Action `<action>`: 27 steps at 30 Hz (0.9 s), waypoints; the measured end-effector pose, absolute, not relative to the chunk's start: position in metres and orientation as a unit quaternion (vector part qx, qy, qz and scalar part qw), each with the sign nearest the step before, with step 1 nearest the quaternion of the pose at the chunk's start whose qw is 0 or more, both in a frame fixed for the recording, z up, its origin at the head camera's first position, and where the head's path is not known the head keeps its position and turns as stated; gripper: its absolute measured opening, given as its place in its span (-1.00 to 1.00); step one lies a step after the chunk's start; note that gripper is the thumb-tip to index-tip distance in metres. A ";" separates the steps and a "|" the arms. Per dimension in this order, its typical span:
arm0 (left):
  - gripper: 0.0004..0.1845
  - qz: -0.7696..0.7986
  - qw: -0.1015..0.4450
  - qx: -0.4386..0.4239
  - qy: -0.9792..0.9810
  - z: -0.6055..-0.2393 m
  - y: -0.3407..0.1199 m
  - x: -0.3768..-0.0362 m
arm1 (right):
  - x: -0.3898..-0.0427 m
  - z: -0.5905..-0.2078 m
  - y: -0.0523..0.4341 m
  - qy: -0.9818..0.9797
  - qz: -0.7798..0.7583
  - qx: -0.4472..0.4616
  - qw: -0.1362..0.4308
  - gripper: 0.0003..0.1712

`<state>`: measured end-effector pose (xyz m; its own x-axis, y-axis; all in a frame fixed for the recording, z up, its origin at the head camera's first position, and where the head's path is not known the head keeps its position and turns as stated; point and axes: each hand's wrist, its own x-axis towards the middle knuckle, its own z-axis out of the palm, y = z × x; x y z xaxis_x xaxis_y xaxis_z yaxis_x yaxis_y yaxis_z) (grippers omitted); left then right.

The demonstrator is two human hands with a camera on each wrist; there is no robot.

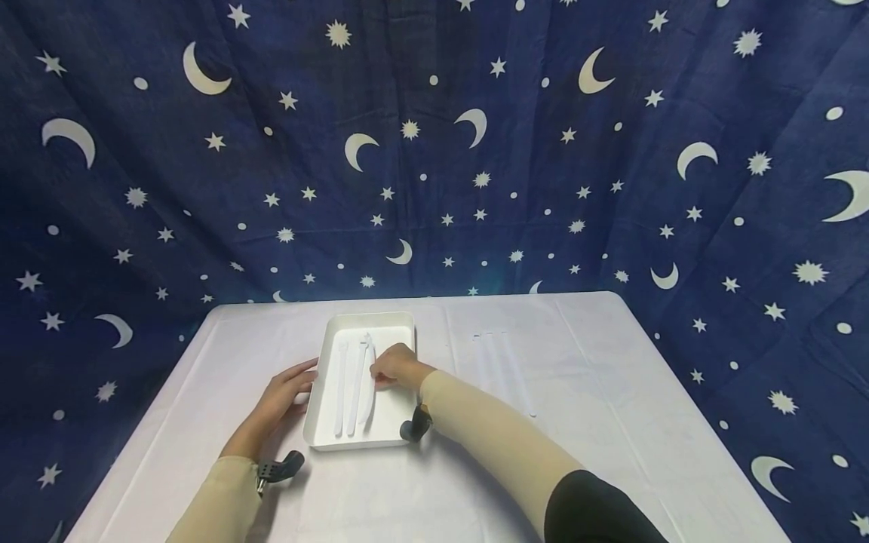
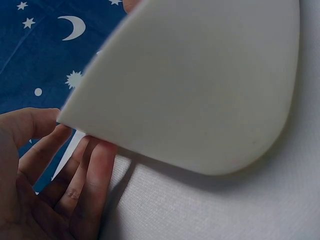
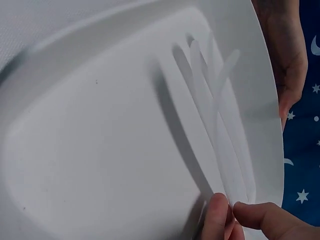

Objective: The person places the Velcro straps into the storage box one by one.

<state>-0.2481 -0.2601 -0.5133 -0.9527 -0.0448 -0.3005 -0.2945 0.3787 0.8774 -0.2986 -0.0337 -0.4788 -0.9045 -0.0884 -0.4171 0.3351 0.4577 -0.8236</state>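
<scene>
A white rectangular tray point(image 1: 353, 443) lies on the white table. Three white plastic utensils point(image 1: 354, 388) lie lengthwise inside it. My right hand point(image 1: 377, 375) reaches into the tray, thumb and forefinger pinching the rightmost utensil point(image 3: 220, 150) near its end. In the right wrist view the pinch point(image 3: 227, 207) shows at the bottom edge, with the other utensils fanned out beside it. My left hand point(image 1: 299, 381) rests with straight fingers against the tray's left side. In the left wrist view these fingers point(image 2: 90, 170) touch the tray's outer wall point(image 2: 200, 90).
Several more white utensils point(image 1: 505, 369) lie side by side on the table, right of the tray. A dark blue cloth with moons and stars point(image 1: 434, 151) hangs behind and around the table. Bare white tabletop point(image 1: 611, 422) extends to the right and front.
</scene>
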 end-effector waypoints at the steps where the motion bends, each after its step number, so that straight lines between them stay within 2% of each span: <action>1: -0.34 0.549 0.114 -0.103 0.822 -0.513 -0.260 -0.248 | -0.302 -0.481 -0.034 0.834 -0.506 0.071 0.207 -0.89; 15: -0.35 0.544 0.117 -0.104 0.825 -0.512 -0.259 -0.248 | -0.300 -0.488 -0.038 0.887 -0.418 0.049 0.192 -0.96; 27: -0.35 0.544 0.118 -0.107 0.824 -0.510 -0.258 -0.247 | -0.295 -0.491 -0.039 0.900 -0.410 0.027 0.147 -0.83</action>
<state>-0.2469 -0.2576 -0.5099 -0.9494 -0.0470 -0.3106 -0.3041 0.3856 0.8711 -0.2953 -0.0393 -0.4913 -0.9551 -0.0730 -0.2872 0.1691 0.6617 -0.7304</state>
